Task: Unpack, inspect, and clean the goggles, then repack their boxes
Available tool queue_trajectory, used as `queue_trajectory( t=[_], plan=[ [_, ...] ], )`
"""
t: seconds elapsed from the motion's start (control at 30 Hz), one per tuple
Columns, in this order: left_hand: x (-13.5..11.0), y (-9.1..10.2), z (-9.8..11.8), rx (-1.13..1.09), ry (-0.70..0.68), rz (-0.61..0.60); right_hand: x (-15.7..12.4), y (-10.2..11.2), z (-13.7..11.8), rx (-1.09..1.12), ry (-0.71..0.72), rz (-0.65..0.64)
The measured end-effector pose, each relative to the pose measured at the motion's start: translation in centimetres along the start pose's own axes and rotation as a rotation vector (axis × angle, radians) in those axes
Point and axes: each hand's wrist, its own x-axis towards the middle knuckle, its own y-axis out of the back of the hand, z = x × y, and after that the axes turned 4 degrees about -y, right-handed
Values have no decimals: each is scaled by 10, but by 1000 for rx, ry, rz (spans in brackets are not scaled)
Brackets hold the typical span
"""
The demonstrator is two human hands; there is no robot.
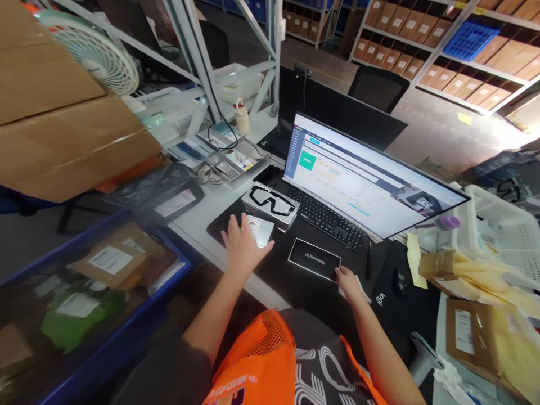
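My left hand [242, 247] is spread open above the dark mat, its fingers at the near edge of a small silver-white packet [262, 229]. Whether the fingertips touch that packet I cannot tell. Just behind it lies a box with black goggles pictured on top [272, 203]. My right hand [348, 283] pinches the right corner of a flat black card with a white border [314, 260] and pale lettering. Something white, partly hidden, sticks out beneath that hand.
A keyboard [327, 219] lies before a lit monitor [358, 180]. To the right are a mouse [400, 280], a scanner [424, 351] and yellow mailers [498, 281]. On the left, a blue bin [126, 329] holds parcels beside stacked cartons [67, 129]. Behind stands an organiser tray [236, 169].
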Motion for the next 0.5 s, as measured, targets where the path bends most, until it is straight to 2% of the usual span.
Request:
queue_trajectory(
  t=[0.07,0.13,0.23,0.33,0.37,0.43,0.5],
  plan=[
    [-1,-6,1,8,-12,-70,1,1,-2,-73,-7,6],
    [-5,-8,-1,-32,10,-80,1,4,-6,-140,-9,5],
    [-17,-5,-19,-189,44,5,3,9,-13,-220,3,5],
    [-35,-3,-58,-415,90,140,0,13,-20,-271,40,23],
    [-42,-4,-73,-518,147,180,-4,14,-20,-281,56,26],
    [-55,-8,-104,-857,359,213,-15,19,-18,-286,86,22],
    [-68,-15,-128,-1265,574,128,-31,24,-13,-275,113,4]
  ],
)
